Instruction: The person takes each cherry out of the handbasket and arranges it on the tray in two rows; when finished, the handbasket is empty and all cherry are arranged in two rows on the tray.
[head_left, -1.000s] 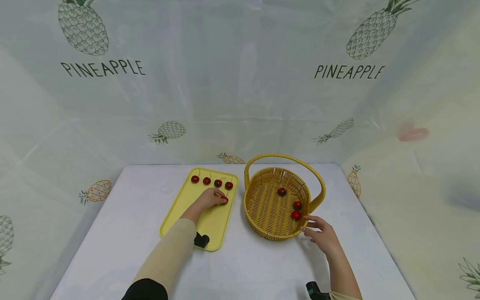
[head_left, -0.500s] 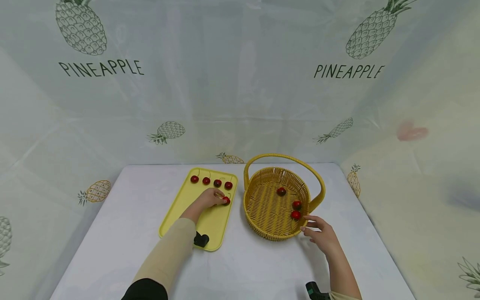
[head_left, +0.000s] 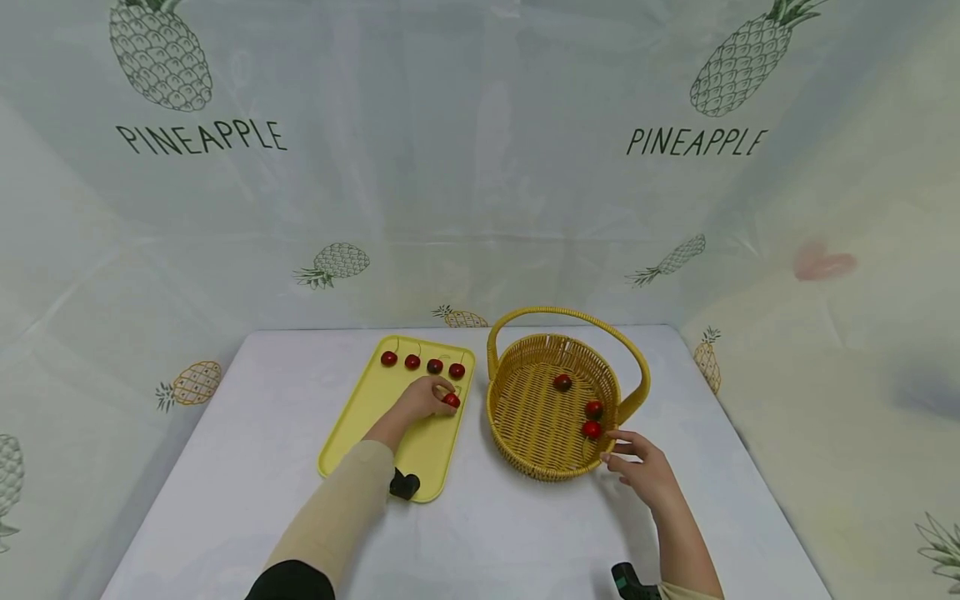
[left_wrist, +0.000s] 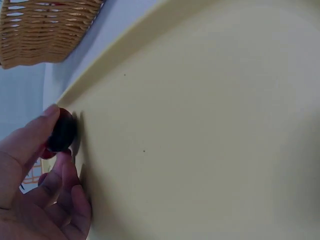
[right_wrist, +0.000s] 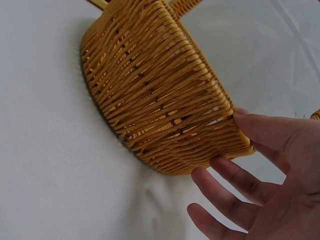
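My left hand (head_left: 422, 398) is over the yellow tray (head_left: 420, 442), pinching a red cherry (head_left: 452, 400) near the tray's right edge. In the left wrist view the thumb presses this cherry (left_wrist: 63, 131) from one side, with the fingers curled below it. Several more cherries (head_left: 435, 366) with stems lie in a row along the tray's far end. My right hand (head_left: 647, 471) grips the near right rim of the yellow woven basket (head_left: 525, 425). Up close, the right thumb (right_wrist: 265, 129) lies at the rim, with fingertips against the outer wall. Three cherries (head_left: 592, 410) rest in the basket.
The basket's tall handle (head_left: 570, 312) arches over its far side. Tray and basket stand side by side on a white-covered table (head_left: 247, 467), a narrow gap between them. Behind it hangs a pale sheet (head_left: 480, 167) printed with pineapples.
The cherry at my left fingers has shifted slightly right on the tray, and its red side shows more. My right hand and the basket stay where they were.
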